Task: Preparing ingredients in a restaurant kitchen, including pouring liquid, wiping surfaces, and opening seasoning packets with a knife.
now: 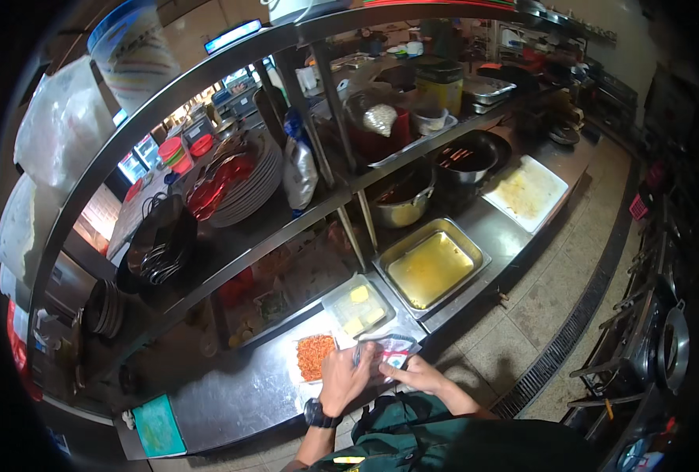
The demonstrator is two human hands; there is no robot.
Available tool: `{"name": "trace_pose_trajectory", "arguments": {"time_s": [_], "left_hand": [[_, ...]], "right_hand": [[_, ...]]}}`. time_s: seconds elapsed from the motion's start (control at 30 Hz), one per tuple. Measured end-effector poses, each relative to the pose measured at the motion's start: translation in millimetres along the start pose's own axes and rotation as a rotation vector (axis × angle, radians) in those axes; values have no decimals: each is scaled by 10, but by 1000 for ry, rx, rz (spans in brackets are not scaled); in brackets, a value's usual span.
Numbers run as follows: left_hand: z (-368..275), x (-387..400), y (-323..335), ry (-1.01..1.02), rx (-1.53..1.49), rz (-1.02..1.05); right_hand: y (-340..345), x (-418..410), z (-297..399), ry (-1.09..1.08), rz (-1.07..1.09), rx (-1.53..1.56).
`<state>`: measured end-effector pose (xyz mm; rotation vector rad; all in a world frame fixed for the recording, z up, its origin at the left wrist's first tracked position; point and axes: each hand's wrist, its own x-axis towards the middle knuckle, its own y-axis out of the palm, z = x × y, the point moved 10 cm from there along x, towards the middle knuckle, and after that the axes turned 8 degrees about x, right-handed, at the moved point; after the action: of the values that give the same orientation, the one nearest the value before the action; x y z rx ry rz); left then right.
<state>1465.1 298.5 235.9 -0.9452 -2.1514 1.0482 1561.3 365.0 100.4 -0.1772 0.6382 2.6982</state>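
A printed plastic packet (398, 349) is held between my two hands over the counter's front edge. My left hand (345, 377), with a black watch on its wrist, is closed at the packet's left side; a small dark object shows by its fingers, too unclear to name. With thumb and fingers, my right hand (414, 374) grips the lower right of the packet. Just left of my left hand lies a white tray of orange-red shredded food (314, 356). Behind the packet stands a clear plastic container (358, 305) with yellow pieces in it.
A steel pan of yellow liquid (431, 268) stands beyond the container. Farther along are a metal pot (405, 206) and a stained white cutting board (526, 193). A green cutting board (159, 426) lies at the counter's left end. Metal shelving (255, 259) with stacked plates (249, 183) rises behind the counter.
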Motion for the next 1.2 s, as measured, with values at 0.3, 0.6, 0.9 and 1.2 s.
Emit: {"name": "trace_pose_trajectory", "arguments": {"time_s": [0.3, 0.6, 0.9, 1.2], "left_hand": [[-646, -394, -393, 144, -27, 0], [-389, -791, -652, 76, -186, -177], [1114, -1867, -1058, -442, -273, -369], [2136, -2983, -1595, -421, -287, -286]], "right_hand": [[129, -407, 482, -235, 218, -9], [503, -358, 835, -497, 268, -348], [1550, -24, -123, -162, 272, -411], [3227, 49, -1131, -196, 702, -665]]}}
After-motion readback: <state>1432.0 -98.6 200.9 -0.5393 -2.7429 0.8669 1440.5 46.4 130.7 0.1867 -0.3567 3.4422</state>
